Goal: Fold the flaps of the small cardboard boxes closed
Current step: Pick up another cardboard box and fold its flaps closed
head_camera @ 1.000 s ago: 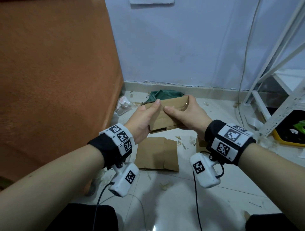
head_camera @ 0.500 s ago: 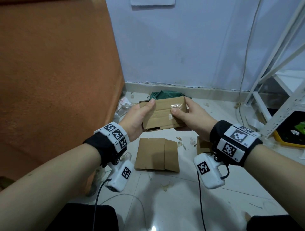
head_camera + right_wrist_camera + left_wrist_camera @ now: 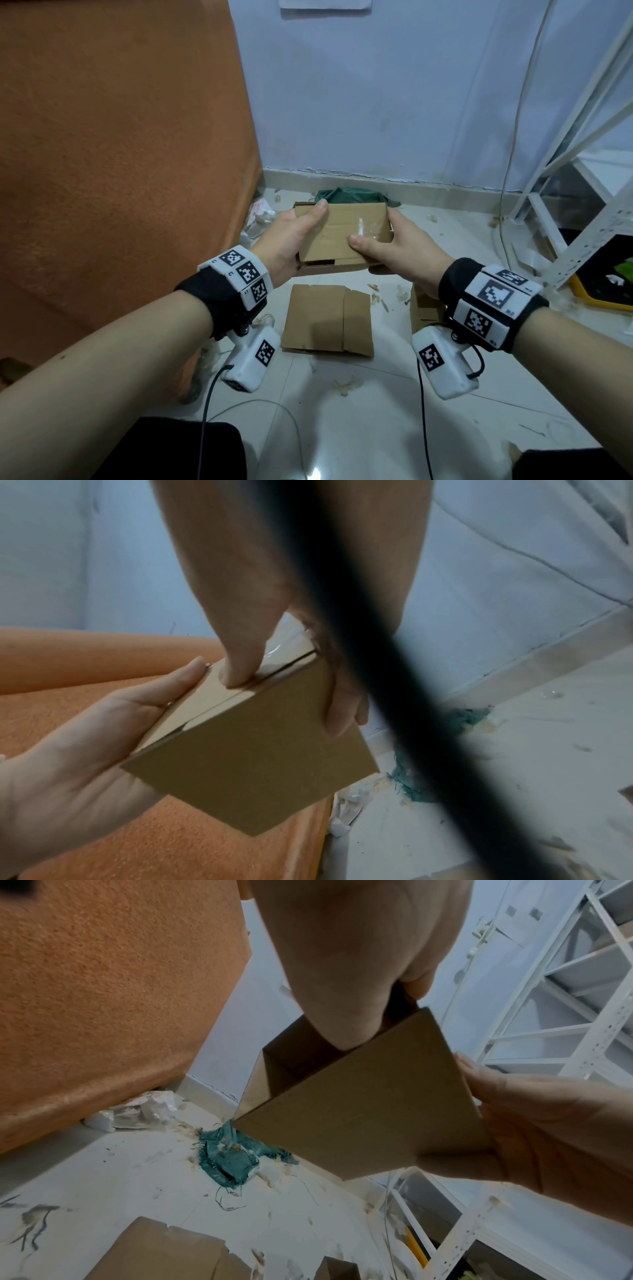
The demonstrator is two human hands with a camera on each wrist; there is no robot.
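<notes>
Two bare forearms reach forward, each wrist wearing a black band with black-and-white coded tags. The left hand (image 3: 287, 240) and right hand (image 3: 397, 245) grip a small cardboard box (image 3: 342, 236) from either side, held above a pale tiled floor (image 3: 376, 428), thumbs lying on its top. A patch of clear tape (image 3: 371, 226) shines near the right thumb. Below, a flattened piece of cardboard (image 3: 325, 322) lies on the floor. An orange cloth (image 3: 120, 154) fills the left; a green rag (image 3: 352, 196) sits by the far wall.
</notes>
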